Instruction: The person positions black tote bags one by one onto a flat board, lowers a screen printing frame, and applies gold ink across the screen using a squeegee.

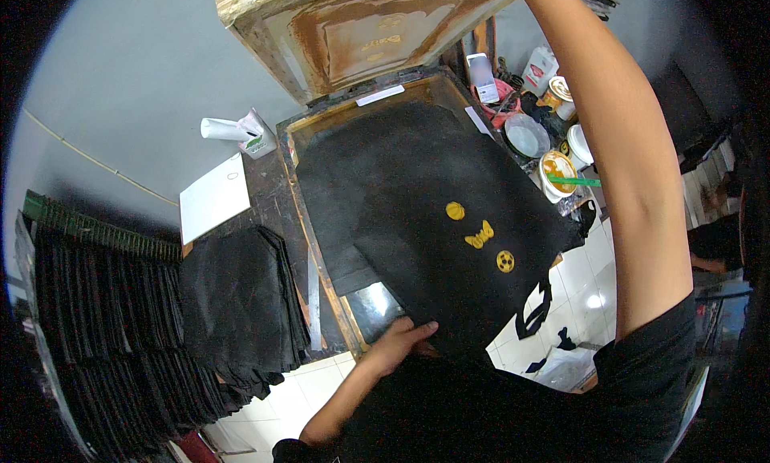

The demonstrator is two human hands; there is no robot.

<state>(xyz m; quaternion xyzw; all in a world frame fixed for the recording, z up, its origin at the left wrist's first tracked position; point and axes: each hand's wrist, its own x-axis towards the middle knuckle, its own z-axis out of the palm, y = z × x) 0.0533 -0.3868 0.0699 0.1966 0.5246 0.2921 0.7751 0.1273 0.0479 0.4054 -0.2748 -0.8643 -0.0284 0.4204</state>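
Note:
My left hand [397, 343] pinches the near edge of a black fabric piece [417, 254], its thumb on top and its other fingers mostly hidden. Three yellow prints sit on the fabric: a ball-like disc [455, 211], a butterfly-like shape [480, 235] and a soccer ball [504, 261]. The piece lies tilted over more black fabric [361, 158] on a wood-edged printing board [293, 190]. Above the board a screen-printing frame [281, 62] stands raised, brown-stained on its mesh. My right arm [618, 118] stretches up toward the frame's upper right; the hand is beyond the picture's top edge.
Black fabric pieces are stacked on the left [241, 303], beside a long row of hanging black pieces [112, 319]. A white board [215, 197] and a carton [258, 136] stand behind. Right of the board are a phone [482, 76], a bowl [527, 136] and an ink tub [557, 192].

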